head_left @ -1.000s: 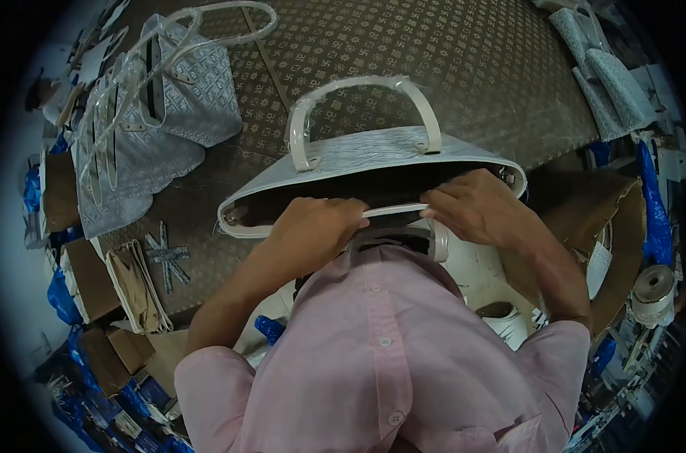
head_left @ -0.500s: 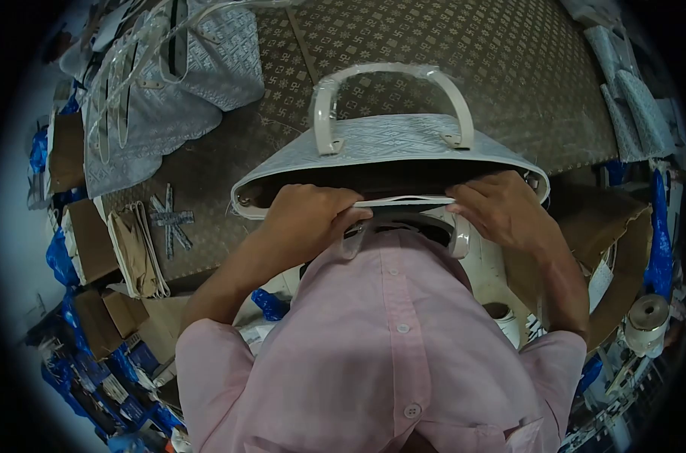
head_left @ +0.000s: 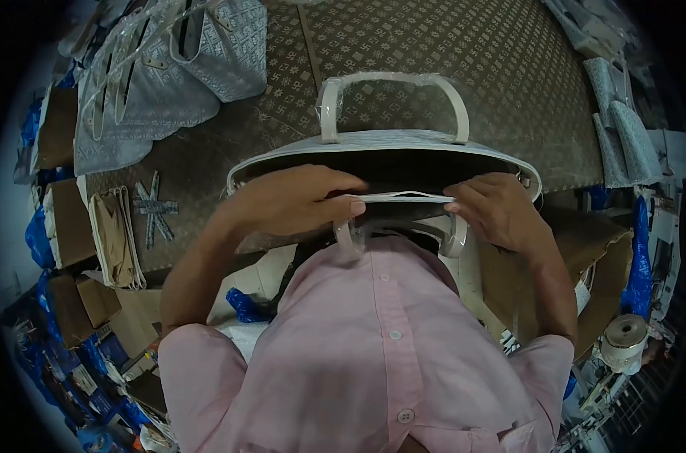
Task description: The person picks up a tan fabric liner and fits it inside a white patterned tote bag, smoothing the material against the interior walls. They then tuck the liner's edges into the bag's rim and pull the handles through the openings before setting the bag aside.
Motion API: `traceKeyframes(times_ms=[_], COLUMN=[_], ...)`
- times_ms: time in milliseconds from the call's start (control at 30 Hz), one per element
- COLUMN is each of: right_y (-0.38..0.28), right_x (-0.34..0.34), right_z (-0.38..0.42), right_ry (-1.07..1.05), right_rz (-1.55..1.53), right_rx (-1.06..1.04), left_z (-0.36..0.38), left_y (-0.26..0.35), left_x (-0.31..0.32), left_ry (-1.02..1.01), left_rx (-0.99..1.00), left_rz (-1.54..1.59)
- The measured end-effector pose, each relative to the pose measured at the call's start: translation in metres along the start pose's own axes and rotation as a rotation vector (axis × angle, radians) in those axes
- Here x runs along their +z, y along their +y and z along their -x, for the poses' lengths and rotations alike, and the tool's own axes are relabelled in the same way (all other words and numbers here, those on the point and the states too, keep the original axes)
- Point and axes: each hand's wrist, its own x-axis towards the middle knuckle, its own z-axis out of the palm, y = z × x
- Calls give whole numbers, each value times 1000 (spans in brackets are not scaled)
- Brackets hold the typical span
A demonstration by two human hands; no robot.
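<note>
A pale patterned handbag (head_left: pixel 403 138) with white trim lies at the table's near edge, its mouth toward me and its inside dark. One white handle, wrapped in clear film, arches over the far side; the other hangs on the near side against my shirt. My left hand (head_left: pixel 301 198) pinches the near rim left of centre, thumb outside and fingers reaching into the mouth. On the right of that rim, my right hand (head_left: pixel 497 208) grips the edge, fingers over it and thumb below.
Several similar bags (head_left: pixel 169 98) are piled at the back left, near crossed patterned strips (head_left: pixel 155 209) on the brown table (head_left: pixel 433 45). Folded patterned pieces (head_left: pixel 622 136) are at the far right. Cardboard boxes (head_left: pixel 75 226) stand left; an open carton (head_left: pixel 607 291) and a roll (head_left: pixel 626 332) are right.
The bag's far side has tipped lower, with less of its patterned face showing. My left forearm has swung outward and that hand lies flatter over the rim. The view has shifted slightly.
</note>
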Motion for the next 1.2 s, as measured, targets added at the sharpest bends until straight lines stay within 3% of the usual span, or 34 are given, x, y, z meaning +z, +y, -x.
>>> traceKeyframes(times_ms=[100,400,533,633,833,900,933,1000,1200], right_y=[-2,-1,-3,-3,1,2,1,-1,-2], right_x=[-2,8,7,7,9,8,8,8,7], right_z=[-1,0,1,3,0,-1,-1,1,1], right_ry=[17,140,156,148,150,161,147,128,147], right_rz=[-42,-3,18,6,9,1,-1,-8,22], right_rx=[10,-72,-77,-69,-72,-76,-61,-45,-22], left_z=[-7,-7,-7,-5,-3,0,4,15,12], left_y=[-7,-5,-7,-2,-9,-12,-11,-6,-9], left_x=[1,8,12,12,18,27,25,19,23], left_ry=[6,39,85,58,109,333,331,206,304], left_rx=[80,-107,-32,-78,115,309,308,109,136], left_rz=[4,380,375,278,85,-203,-205,-285,-464])
